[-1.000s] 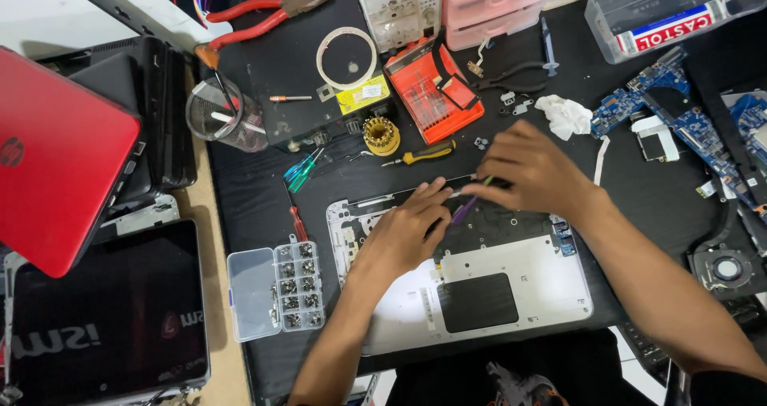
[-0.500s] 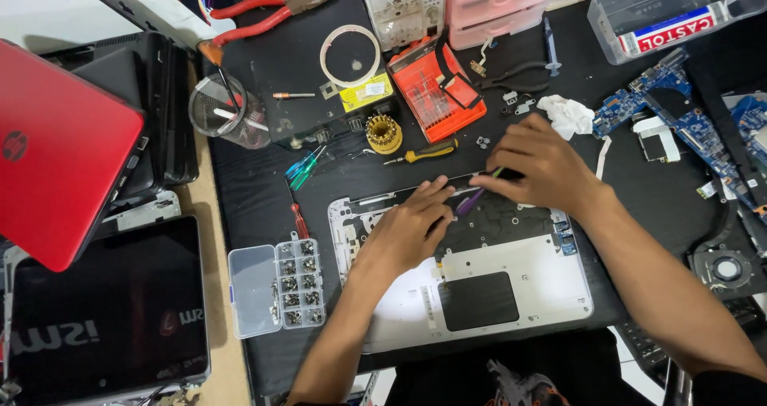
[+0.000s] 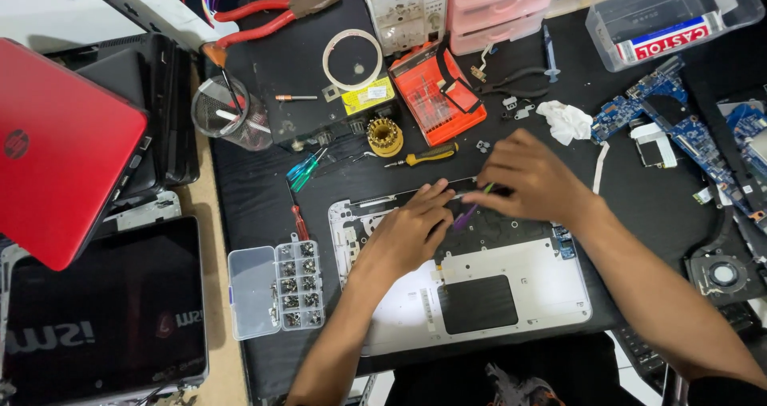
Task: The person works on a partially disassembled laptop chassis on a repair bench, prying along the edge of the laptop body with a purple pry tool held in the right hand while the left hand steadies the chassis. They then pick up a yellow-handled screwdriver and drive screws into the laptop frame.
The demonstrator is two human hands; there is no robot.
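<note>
A silver laptop palmrest shell [image 3: 511, 294] lies upside down on the black mat, its dark keyboard back exposed near the top. My left hand [image 3: 411, 230] presses flat on the upper left of that keyboard area. My right hand [image 3: 531, 178] hovers over the shell's top edge, fingers pinched on a thin purple tool [image 3: 466, 214] with a green tip that points down at the keyboard back beside my left fingertips.
A clear screw organiser box [image 3: 277, 288] sits left of the shell. A yellow-handled screwdriver [image 3: 423, 157], orange bit case [image 3: 438, 90], red pliers [image 3: 272, 16] and blue circuit boards [image 3: 663, 114] lie beyond. A red laptop [image 3: 56, 146] and a black laptop [image 3: 96, 310] are stacked at left.
My hands stay over the shell's top edge. My right hand has shifted slightly, and the purple tool's tip sits a bit closer to my left fingers.
</note>
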